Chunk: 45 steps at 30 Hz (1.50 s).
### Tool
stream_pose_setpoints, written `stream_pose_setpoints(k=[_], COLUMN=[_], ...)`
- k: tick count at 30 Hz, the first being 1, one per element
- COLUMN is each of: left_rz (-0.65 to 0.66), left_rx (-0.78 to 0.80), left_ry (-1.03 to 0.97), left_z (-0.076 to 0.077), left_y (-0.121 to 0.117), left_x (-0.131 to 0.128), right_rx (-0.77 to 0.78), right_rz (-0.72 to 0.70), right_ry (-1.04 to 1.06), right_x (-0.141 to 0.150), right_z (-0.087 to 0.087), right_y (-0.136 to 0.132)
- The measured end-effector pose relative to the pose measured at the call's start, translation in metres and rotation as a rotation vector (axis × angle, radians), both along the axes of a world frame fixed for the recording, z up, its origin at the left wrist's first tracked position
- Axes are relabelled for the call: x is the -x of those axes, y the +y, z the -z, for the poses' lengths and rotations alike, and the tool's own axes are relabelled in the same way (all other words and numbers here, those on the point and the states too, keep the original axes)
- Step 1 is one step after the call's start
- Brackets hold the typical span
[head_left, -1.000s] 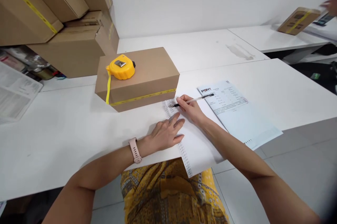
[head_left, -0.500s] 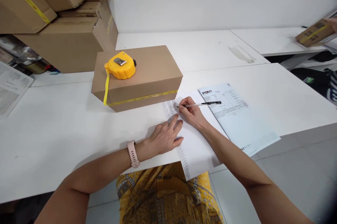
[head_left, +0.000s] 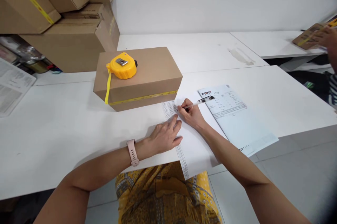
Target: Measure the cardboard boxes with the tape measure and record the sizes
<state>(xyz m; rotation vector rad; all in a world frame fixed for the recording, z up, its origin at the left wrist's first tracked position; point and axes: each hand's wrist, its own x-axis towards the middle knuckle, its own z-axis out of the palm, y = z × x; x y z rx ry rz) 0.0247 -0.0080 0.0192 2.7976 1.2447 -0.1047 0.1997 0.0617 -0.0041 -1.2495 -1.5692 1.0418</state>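
Note:
My right hand point(head_left: 193, 113) is closed round a pen point(head_left: 200, 102), its tip down at a column of handwriting on a white sheet of paper point(head_left: 195, 147). Flat across the left side of that sheet lies my left hand point(head_left: 165, 134), fingers spread and holding nothing. Just beyond both hands is a closed cardboard box point(head_left: 150, 64). A yellow tape measure point(head_left: 122, 66) rests on top of it, its strap hanging over the front edge. To the right of the sheet, a printed PONY document point(head_left: 237, 119) lies partly over the table edge.
Several cardboard boxes point(head_left: 76, 41) are stacked at the back left, beside a clear plastic-covered item point(head_left: 14, 89). At the far right, another person's hand point(head_left: 326, 36) is on a small cardboard box point(head_left: 306, 36). The white table point(head_left: 65, 122) ends just before my lap.
The pen has tilted, its upper end shifting left and up, while my right hand moved slightly. My left hand stays put. At far right, the other person's hand has come over the small box.

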Motion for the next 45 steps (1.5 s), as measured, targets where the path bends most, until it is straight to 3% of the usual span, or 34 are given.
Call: stream_pose_setpoints(k=[45], left_rz=[0.001], left_rx=[0.011], left_ry=[-0.032], left_z=[0.0007], left_y=[0.0009], left_x=[0.0016], right_rx=[-0.012], right_rz=[0.026], right_ry=[-0.053], right_x=[-0.001], right_z=[0.0001], right_y=[0.0009])
